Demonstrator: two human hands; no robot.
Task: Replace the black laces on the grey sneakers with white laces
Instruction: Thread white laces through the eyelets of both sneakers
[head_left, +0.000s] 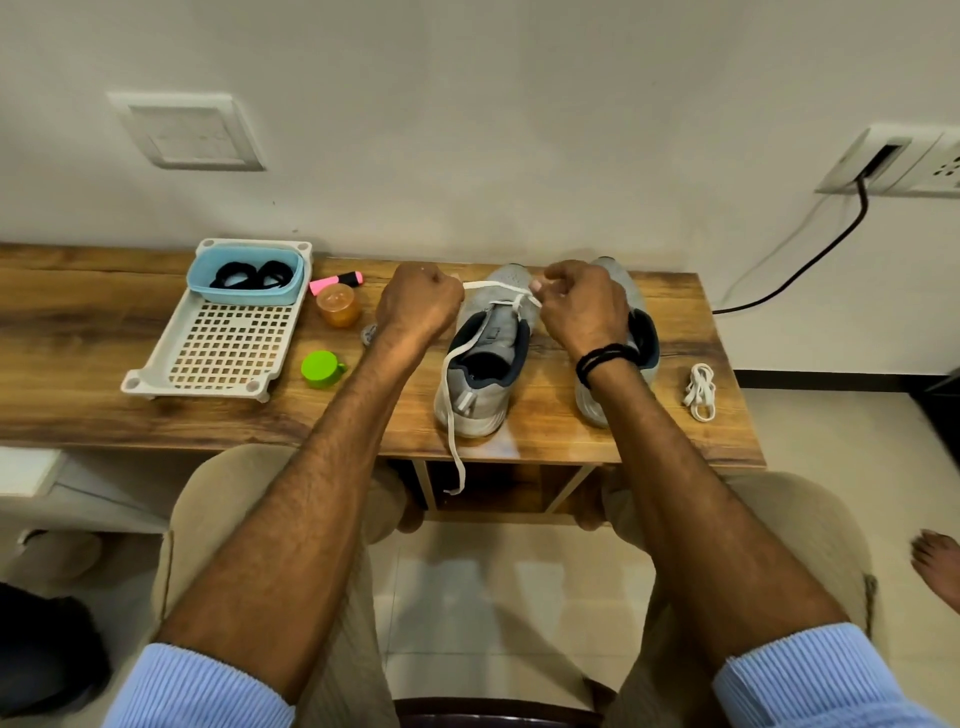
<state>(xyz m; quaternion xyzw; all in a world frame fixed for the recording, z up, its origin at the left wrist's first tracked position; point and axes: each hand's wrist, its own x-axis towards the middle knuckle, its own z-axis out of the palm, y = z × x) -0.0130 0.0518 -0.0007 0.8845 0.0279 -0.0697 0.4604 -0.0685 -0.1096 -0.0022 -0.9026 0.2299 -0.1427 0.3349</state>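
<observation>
Wood-grain tabletop (78, 332) seen from the head camera, with a seated person's two forearms reaching over its near edge. One grey sneaker (483, 374) stands at the middle of the tabletop, toe toward the far edge; a second grey sneaker (615, 283) stands just beside it toward the right edge, largely hidden behind the right wrist. A white lace (493, 285) crosses the front of the first sneaker. The left hand (418, 306) is closed in a fist, fingers curled around one stretch of this lace; the right hand (582, 306) pinches it at the eyelets with narrow, curled fingers. The lace's free end runs along the sneaker's left side and hangs over the near edge. A spare white lace (701, 392) lies bundled near the right edge. Toward the left end, black laces (249, 275) sit coiled in a blue tub (244, 300) on a white perforated tray (223, 353). A pink highlighter (336, 282), an orange jar (337, 305) and a green cap (322, 369) lie between tray and left hand.
</observation>
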